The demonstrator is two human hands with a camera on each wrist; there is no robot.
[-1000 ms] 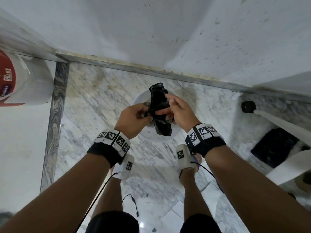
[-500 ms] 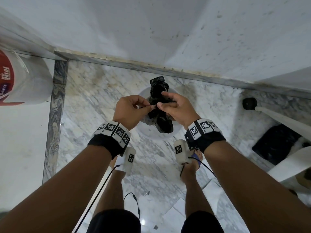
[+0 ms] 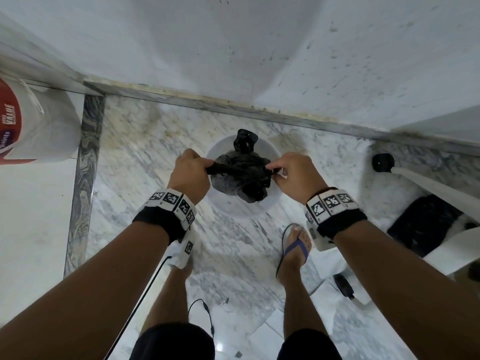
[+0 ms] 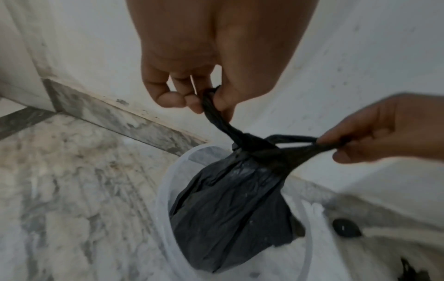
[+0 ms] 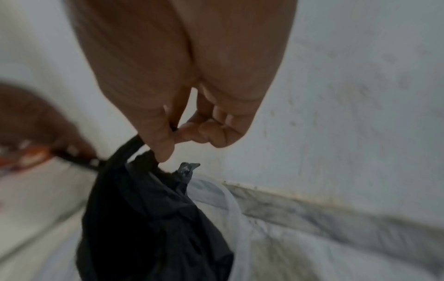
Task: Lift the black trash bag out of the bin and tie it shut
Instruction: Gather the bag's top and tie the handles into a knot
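The black trash bag hangs above the white round bin on the marble floor. Its top is twisted into two strands crossed in a knot. My left hand pinches the left strand between thumb and fingers. My right hand pinches the right strand, and both strands are stretched taut sideways. A loose black flap sticks up behind the knot. The bag's body dangles over the bin's mouth; in the right wrist view the bag hangs below my thumb.
White walls meet the floor just behind the bin at a grey skirting. A white and red paint bucket stands at the left. A black object and white pipes lie at the right. My sandalled foot stands near the bin.
My hands were close together working the strands at the bag's top; now they have pulled apart sideways, drawing the knot tight. The bag hangs lower over the bin.
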